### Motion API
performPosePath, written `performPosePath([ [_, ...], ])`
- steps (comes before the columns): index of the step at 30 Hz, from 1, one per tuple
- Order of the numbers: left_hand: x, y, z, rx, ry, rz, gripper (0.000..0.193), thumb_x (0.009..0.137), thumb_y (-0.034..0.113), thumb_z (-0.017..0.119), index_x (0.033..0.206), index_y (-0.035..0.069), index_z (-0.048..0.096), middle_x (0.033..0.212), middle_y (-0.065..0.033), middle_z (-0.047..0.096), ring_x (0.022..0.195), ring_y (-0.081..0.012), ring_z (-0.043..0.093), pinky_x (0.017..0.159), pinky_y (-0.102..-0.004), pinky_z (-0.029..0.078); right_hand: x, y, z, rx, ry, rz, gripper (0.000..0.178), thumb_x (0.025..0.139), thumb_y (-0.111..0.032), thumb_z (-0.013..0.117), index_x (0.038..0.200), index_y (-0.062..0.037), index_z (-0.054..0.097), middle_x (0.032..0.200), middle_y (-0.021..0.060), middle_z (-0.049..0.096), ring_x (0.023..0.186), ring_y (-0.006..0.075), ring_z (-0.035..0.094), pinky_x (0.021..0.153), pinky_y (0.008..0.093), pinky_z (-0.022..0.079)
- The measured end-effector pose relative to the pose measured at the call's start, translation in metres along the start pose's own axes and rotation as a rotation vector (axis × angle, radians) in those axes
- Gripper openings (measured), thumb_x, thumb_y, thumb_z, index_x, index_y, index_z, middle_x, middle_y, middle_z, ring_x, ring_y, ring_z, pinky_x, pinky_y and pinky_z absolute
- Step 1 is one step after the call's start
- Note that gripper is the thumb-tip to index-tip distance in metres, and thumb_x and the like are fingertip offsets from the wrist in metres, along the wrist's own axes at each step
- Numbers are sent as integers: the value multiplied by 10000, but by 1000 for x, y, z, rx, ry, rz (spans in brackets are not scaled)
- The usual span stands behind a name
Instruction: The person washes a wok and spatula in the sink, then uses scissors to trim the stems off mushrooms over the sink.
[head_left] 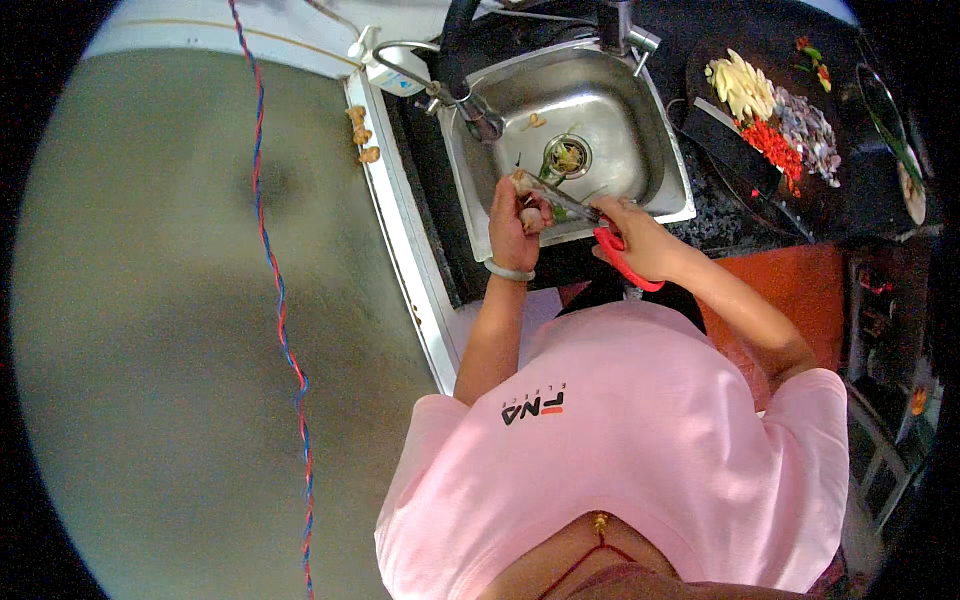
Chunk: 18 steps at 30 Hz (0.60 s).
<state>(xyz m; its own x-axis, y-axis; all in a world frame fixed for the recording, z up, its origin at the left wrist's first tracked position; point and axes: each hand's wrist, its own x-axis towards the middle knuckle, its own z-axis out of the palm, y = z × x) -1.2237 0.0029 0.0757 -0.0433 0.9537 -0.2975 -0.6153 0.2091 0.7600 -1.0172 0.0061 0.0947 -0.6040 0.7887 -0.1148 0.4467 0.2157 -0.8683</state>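
Note:
Over the near edge of the steel sink (640,110), my left hand (513,228) has its fingers closed around a pale, brownish, lumpy piece of food (535,215) whose kind I cannot make out. Red-handled scissors (625,262) are in my right hand (640,238), its fingers wrapped about the handles. Their blades point left toward the food in my left hand and reach close to it; whether they touch is unclear. Beneath the hands, greenish scraps (567,157) lie in the drain, and a few small pale bits (538,120) sit on the sink's bottom.
A dark faucet (480,118) hangs over the sink's left side. To the right, a dark round board bears pale slices (740,85), chopped red pepper (773,155), purplish-white pieces (808,135) and a broad knife (735,145). Brown knobby pieces (360,125) rest on the left ledge.

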Motion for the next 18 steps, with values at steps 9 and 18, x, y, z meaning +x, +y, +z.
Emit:
performPosePath([
  [9,13,-10,2,248,325,107,457,929,444,300,934,37,508,718,-50,519,544,-133,501,455,-246,422,3,3,16,-235,47,11,462,795,-210,556,1188,-41,380,947,280,529,887,428,530,721,466,447],
  [18,31,-24,-5,537,559,267,557,910,516,259,697,57,493,583,-38,482,494,-144,480,425,-250,400,12,4,27,-119,-89,32,520,786,-150,523,1239,2,318,846,278,574,778,421,569,691,483,448],
])
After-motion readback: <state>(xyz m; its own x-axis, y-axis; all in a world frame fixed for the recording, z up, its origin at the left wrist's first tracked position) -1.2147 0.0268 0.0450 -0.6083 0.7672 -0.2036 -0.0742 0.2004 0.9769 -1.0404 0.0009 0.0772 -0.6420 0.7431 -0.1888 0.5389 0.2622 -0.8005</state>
